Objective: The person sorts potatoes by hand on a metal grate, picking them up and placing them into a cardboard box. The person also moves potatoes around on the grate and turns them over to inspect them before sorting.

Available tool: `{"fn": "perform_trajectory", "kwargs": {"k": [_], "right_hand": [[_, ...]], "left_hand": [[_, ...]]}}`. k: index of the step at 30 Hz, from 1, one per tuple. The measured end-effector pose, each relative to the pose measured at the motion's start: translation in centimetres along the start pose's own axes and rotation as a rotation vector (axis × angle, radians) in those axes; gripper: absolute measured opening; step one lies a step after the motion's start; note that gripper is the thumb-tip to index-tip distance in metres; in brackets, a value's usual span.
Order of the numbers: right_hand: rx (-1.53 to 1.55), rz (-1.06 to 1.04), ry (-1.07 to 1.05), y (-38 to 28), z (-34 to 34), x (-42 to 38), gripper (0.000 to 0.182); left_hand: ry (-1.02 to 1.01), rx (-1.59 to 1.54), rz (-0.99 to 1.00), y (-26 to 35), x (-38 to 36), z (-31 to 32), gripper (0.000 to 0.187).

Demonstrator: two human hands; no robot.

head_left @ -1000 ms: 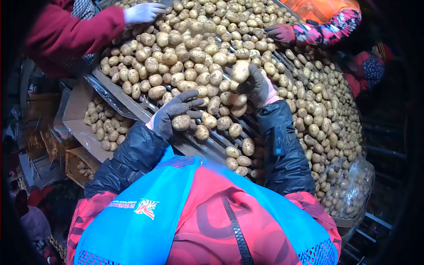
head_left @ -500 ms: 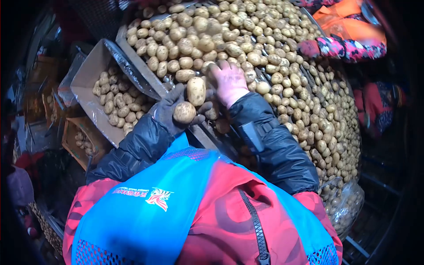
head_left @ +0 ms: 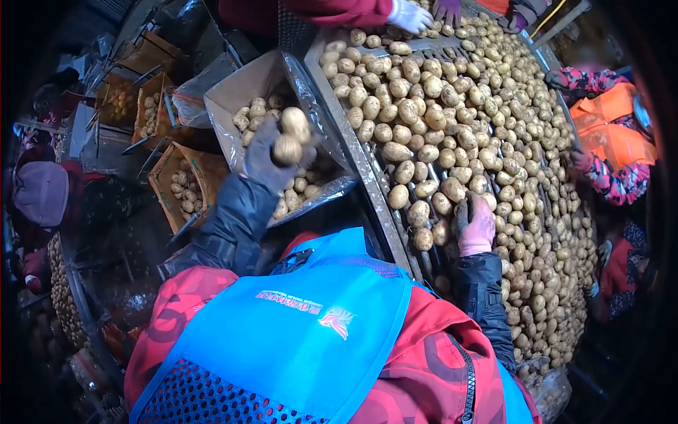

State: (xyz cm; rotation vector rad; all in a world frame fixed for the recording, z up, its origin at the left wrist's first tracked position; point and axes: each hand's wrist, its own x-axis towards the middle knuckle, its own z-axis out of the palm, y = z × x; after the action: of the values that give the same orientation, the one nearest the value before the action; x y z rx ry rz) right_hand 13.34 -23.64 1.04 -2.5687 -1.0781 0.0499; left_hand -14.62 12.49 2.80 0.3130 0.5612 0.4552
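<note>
The left hand, in a dark glove, has its fingers closed around two potatoes, held above the box just left of the surface. Both potatoes are tan, rounded and dusty, one a little longer than the other. The right hand, in a pink glove, rests with fingers curled among the heap on the surface; whether it grips one I cannot tell. The surface is a long slatted sorting bed with a metal edge, covered in pale potatoes. The box is lined with plastic and partly filled. Further left of the box stand crates with more potatoes. Beyond the surface, other people's gloved hands reach into the heap.
</note>
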Motion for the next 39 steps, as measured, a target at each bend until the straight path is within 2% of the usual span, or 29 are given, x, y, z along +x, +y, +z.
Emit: {"fn": "perform_trajectory", "kwargs": {"k": [1,3,6,7,8,9,10,11,13,15,19,21,22,25,27,28,29,31,32,33,34,35,37,39], "right_hand": [[0.002,-0.001,0.0,-0.3,0.0,0.0,0.036],[-0.026,-0.037,0.049,-0.7,-0.1,-0.1,0.035],[-0.065,-0.024,0.031,-1.3,-0.4,0.0,0.036],[-0.062,-0.024,0.029,-1.4,-0.4,0.0,0.036],[-0.061,-0.027,0.027,-1.4,-0.4,-0.1,0.038],[-0.06,-0.03,0.027,-1.4,-0.4,-0.1,0.039],[-0.074,-0.036,0.032,-1.4,-0.4,-0.2,0.039],[-0.071,-0.038,0.034,-1.5,-0.5,-0.2,0.039],[-0.079,-0.041,0.034,-1.6,-0.7,-0.3,0.039],[-0.081,-0.033,0.009,-1.4,-0.4,-0.3,0.038],[-0.094,-0.033,0.03,-1.6,-0.2,0.1,0.038],[-0.105,-0.013,0.023,-2.0,-0.2,0.5,0.039],[-0.105,0.017,-0.012,-2.7,-0.6,0.8,0.042],[-0.123,0.034,0.002,-3.4,-0.2,1.1,0.046],[-0.107,0.004,0.01,-3.0,-0.2,0.9,0.049],[-0.101,0.005,-0.008,-2.8,-0.3,0.8,0.049],[-0.093,0.008,-0.028,-2.6,-0.4,0.7,0.05],[-0.09,0.005,-0.021,-2.6,-0.2,0.9,0.05],[-0.104,0.019,-0.027,-2.8,-0.2,1.0,0.05],[-0.122,0.035,-0.036,-3.1,-0.3,0.9,0.05],[-0.101,0.043,-0.027,-3.5,-0.4,1.1,0.049],[-0.113,0.057,-0.035,-3.5,-0.4,1.1,0.049],[-0.098,0.054,-0.027,-3.4,-0.3,1.3,0.048],[-0.114,0.043,-0.029,-3.6,-0.6,1.3,0.048]], "left_hand": [[0.15,0.184,0.141,1.3,0.3,0.4,0.058],[0.252,0.405,0.28,4.3,1.8,-1.8,0.058],[0.128,1.041,0.597,6.2,5.6,-9.3,0.058],[0.529,0.757,0.46,6.2,4.9,-7.3,0.061],[0.577,1.147,0.425,6.3,6.5,-11.3,0.061],[0.641,1.457,0.302,5.5,7.2,-13.9,0.065],[0.686,1.768,0.17,4.6,7.9,-16.4,0.069],[0.756,1.985,-0.049,2.4,7.0,-16.5,0.077],[0.733,2.423,-0.001,-1.0,4.3,-12.8,0.099],[0.748,2.234,-0.256,0.2,4.8,-9.0,0.106],[0.775,2.154,-0.331,0.1,6.4,-7.7,0.107],[0.747,2.128,-0.291,-0.4,5.9,-5.7,0.097],[0.671,2.139,-0.278,-1.8,6.1,-5.3,0.091],[0.233,2.133,-0.094,-9.8,7.4,-5.5,0.073],[0.036,1.992,0.091,-11.3,8.4,-6.8,0.061],[0.026,1.876,0.171,-10.3,9.3,-8.1,0.055],[0.1,1.775,0.275,-8.3,10.4,-10.2,0.05],[0.341,1.73,0.539,-2.2,13.3,-15.4,0.039],[0.427,1.867,0.64,1.2,14.1,-17.0,0.034],[0.518,2.078,0.569,3.6,12.8,-10.7,0.041],[0.423,2.347,0.688,5.1,14.3,-11.9,0.047],[0.41,2.394,0.336,6.2,15.6,-11.5,0.047],[0.355,2.716,0.028,6.1,16.1,-8.7,0.042],[0.331,2.757,-0.02,6.5,17.8,-10.0,0.037]]}}
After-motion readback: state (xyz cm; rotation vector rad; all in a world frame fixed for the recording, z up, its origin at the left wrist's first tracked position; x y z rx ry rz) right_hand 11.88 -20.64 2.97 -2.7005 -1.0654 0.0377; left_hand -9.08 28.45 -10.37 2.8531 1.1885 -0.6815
